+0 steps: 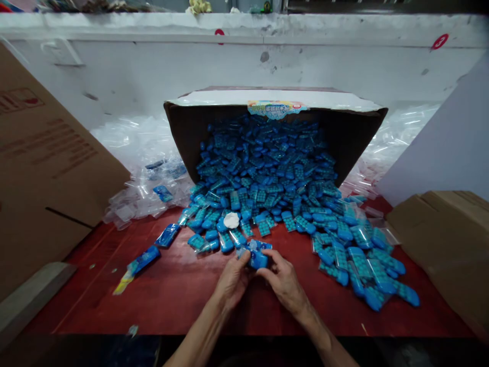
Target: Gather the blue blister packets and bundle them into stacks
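Note:
Between my hands, over the front of the red table, is a small blue-capped candy pack [258, 259] with blue printed film at its far side. My left hand [234, 278] pinches its left side with the thumb on top. From the right, the thumb and forefinger of my right hand [284, 280] close on the same pack. My fingers hide part of it. Just beyond lie several loose blue packs with green beads [226, 241], and a white crumpled piece [231, 220] rests on them.
A carton on its side [179, 137] spills a heap of blue packs [267, 168] onto the red table [160, 295]. Clear plastic pieces [133, 193] pile up left of it. Blue printed sachets [145, 258] lie left of my hands. Cardboard boxes stand at left [46, 168] and right [443, 250].

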Action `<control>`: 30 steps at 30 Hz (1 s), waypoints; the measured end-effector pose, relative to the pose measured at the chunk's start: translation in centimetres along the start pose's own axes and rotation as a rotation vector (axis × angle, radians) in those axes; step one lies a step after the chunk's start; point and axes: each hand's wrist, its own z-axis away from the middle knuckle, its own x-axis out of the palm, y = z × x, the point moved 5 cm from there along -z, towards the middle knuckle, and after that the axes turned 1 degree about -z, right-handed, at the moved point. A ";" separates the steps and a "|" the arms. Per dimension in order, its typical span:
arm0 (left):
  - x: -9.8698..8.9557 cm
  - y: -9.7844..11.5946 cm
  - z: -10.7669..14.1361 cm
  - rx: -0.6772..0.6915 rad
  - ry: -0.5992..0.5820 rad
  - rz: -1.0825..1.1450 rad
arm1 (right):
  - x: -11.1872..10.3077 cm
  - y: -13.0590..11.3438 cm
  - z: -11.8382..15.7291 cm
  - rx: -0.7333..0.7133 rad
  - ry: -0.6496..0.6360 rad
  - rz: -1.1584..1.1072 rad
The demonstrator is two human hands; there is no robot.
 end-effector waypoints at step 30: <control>-0.5 0.3 1.8 -0.058 0.005 -0.028 | 0.7 0.9 -1.1 0.152 -0.357 -0.195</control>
